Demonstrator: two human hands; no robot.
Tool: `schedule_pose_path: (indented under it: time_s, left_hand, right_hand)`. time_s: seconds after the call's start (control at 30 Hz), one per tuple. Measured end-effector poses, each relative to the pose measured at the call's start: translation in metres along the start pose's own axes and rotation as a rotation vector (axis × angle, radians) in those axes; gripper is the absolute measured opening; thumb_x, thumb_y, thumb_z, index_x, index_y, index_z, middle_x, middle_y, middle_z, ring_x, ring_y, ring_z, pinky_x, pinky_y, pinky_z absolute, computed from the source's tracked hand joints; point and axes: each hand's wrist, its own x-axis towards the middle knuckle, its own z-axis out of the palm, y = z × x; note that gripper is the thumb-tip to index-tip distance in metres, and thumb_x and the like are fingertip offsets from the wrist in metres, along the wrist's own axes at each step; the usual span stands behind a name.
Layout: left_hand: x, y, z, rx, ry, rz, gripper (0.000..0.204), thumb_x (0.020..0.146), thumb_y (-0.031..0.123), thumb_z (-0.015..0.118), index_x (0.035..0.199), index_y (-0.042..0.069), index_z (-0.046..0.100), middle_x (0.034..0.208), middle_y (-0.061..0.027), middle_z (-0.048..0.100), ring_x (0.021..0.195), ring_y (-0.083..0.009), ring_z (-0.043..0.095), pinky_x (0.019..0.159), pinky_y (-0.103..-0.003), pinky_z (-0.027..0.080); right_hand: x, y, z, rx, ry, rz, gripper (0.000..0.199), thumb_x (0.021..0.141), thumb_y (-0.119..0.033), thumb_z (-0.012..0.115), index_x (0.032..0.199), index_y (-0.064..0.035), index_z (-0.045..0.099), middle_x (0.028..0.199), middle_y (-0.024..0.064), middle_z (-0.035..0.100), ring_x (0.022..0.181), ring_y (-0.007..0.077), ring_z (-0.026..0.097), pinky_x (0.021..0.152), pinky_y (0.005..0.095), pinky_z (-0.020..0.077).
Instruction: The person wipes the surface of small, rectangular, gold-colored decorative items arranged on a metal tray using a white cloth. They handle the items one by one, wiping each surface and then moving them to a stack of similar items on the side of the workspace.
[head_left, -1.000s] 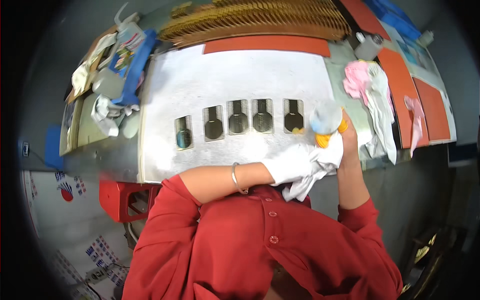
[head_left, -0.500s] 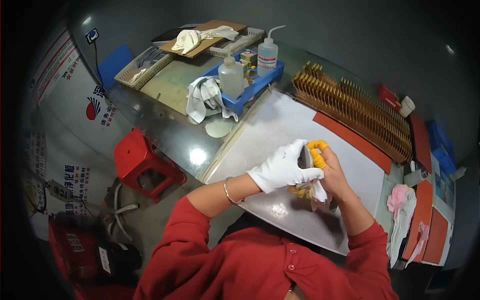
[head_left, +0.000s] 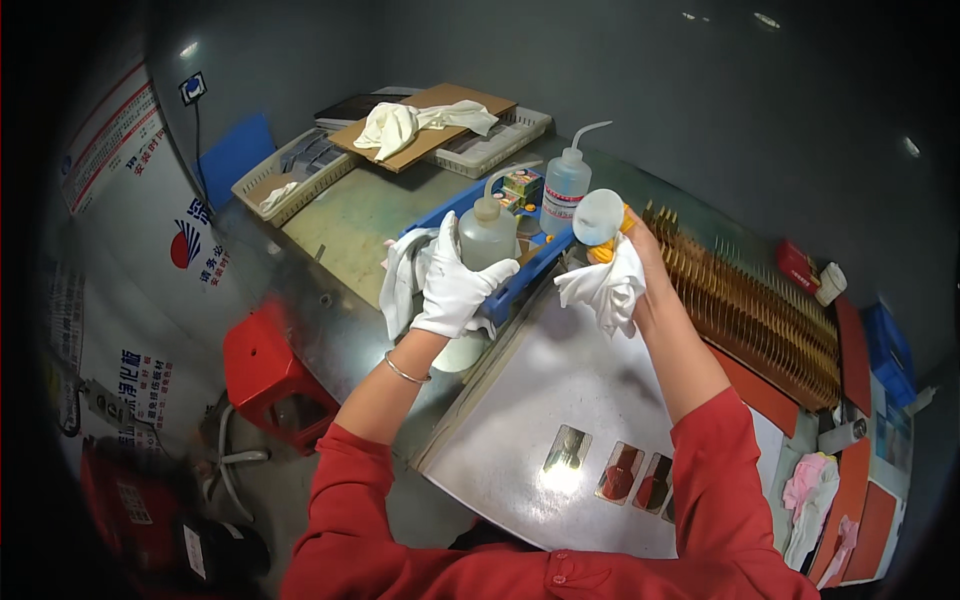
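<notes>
My left hand [head_left: 452, 292], in a white glove, is at the blue tray with fingers and thumb spread beside a translucent squeeze bottle [head_left: 487, 238]. The bottle stands upright in the tray; whether the glove touches it I cannot tell. A grey-white cloth [head_left: 402, 285] hangs over the tray's edge next to the glove. Raised to the right, my right hand [head_left: 648, 262] wears yellow finger covers and grips a round pale disc [head_left: 598, 217]. A crumpled white cloth [head_left: 610, 285] hangs from the same hand. Several small shiny rectangular plates, one gold-edged plate [head_left: 567, 450] among them, lie on the white work surface [head_left: 500, 440].
The blue tray [head_left: 535, 280] also bears a second spouted bottle [head_left: 566, 185] and small boxes. A long rack of golden-brown slats [head_left: 750, 310] stands to the right. White baskets [head_left: 300, 180] and a cardboard sheet [head_left: 425, 125] lie behind; a red stool [head_left: 270, 370] stands left.
My hands have come apart from over the white surface. The gloved left has moved to the squeeze bottle; the right has lifted with disc and cloth. The small plates have come into view.
</notes>
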Motion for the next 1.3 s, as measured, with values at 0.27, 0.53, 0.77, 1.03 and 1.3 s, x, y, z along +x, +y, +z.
schedule_pose_path:
  time_s: [0.27, 0.53, 0.77, 1.03, 1.3]
  left_hand:
    - [0.018, -0.007, 0.015, -0.041, -0.056, -0.046, 0.069, 0.056, 0.026, 0.082, 0.11, 0.002, 0.048, 0.102, -0.0109, 0.059, 0.094, -0.0228, 0.058, 0.083, -0.035, 0.046]
    - [0.023, -0.017, 0.016, -0.047, -0.063, -0.09, 0.065, 0.056, 0.024, 0.082, 0.108, 0.003, 0.05, 0.101, -0.0109, 0.06, 0.092, -0.0218, 0.058, 0.081, -0.034, 0.047]
    - [0.02, -0.01, 0.017, -0.036, -0.051, -0.077, 0.055, 0.06, 0.012, 0.08, 0.107, 0.004, 0.052, 0.099, -0.0055, 0.06, 0.089, -0.0152, 0.057, 0.08, -0.029, 0.047]
    - [0.02, -0.017, 0.011, -0.034, -0.088, -0.092, 0.06, 0.058, 0.022, 0.081, 0.105, 0.002, 0.051, 0.099, -0.0099, 0.06, 0.088, -0.0207, 0.058, 0.078, -0.033, 0.047]
    - [0.027, -0.025, 0.004, 0.08, -0.149, -0.012, 0.063, 0.063, 0.026, 0.08, 0.112, 0.002, 0.05, 0.094, -0.0093, 0.061, 0.088, -0.0202, 0.058, 0.079, -0.033, 0.046]
  right_hand:
    - [0.059, 0.015, 0.005, 0.069, -0.186, 0.012, 0.021, 0.089, -0.013, 0.045, 0.109, -0.0046, 0.048, 0.087, 0.0111, 0.059, 0.064, 0.0166, 0.062, 0.048, 0.0261, 0.0545]
    - [0.077, 0.018, 0.006, 0.172, -0.392, 0.009, 0.025, 0.086, -0.017, 0.054, 0.107, -0.0033, 0.048, 0.082, 0.012, 0.059, 0.059, 0.0186, 0.061, 0.044, 0.0269, 0.0526]
    - [0.076, 0.014, 0.009, 0.137, -0.345, -0.025, 0.03, 0.085, -0.022, 0.056, 0.107, -0.0026, 0.048, 0.089, 0.0134, 0.058, 0.069, 0.0193, 0.063, 0.054, 0.0278, 0.0557]
    - [0.075, 0.021, 0.015, 0.285, -0.289, 0.1, 0.028, 0.087, -0.024, 0.051, 0.106, -0.0029, 0.049, 0.091, 0.0135, 0.058, 0.074, 0.023, 0.063, 0.063, 0.0358, 0.0568]
    - [0.042, 0.008, 0.002, 0.366, -0.338, 0.069, 0.03, 0.088, -0.023, 0.044, 0.107, 0.0007, 0.051, 0.094, 0.0158, 0.058, 0.085, 0.024, 0.062, 0.072, 0.0328, 0.0544]
